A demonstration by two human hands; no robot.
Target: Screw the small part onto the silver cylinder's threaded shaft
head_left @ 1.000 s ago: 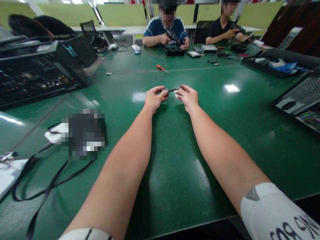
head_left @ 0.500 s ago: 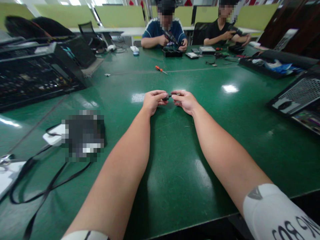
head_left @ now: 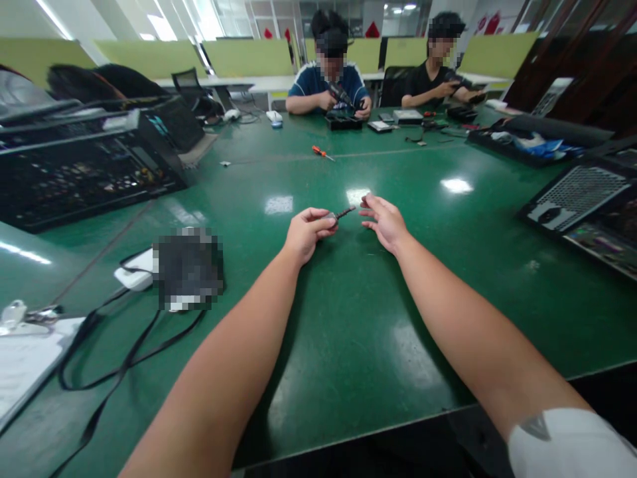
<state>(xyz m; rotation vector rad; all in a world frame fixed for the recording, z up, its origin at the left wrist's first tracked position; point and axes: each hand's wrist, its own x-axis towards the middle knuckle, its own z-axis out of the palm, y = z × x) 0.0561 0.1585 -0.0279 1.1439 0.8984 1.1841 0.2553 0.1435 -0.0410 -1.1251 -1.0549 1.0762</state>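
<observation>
My left hand (head_left: 304, 238) is closed, with thumb and fingers pinching a small dark piece with a thin ridged shaft (head_left: 345, 213). The thicker end sits between the fingertips; the shaft points right and slightly up. Its exact kind is too small to make out. A short gap to the right of the shaft's tip, my right hand (head_left: 387, 222) is open, fingers apart, and I see nothing in it. Both hands are held over the middle of the green table (head_left: 343, 332).
An orange-handled screwdriver (head_left: 322, 153) lies beyond my hands. Open computer cases stand left (head_left: 89, 159) and right (head_left: 582, 199). A black strap (head_left: 127, 358), a white box (head_left: 134, 269) and a clipboard (head_left: 37, 358) are at left. Two people work across the table, one holding a power drill (head_left: 340, 94).
My right hand has let go of the ridged shaft and drawn back to the right, baring the shaft. My left hand keeps its pinch. The view has tilted up a little.
</observation>
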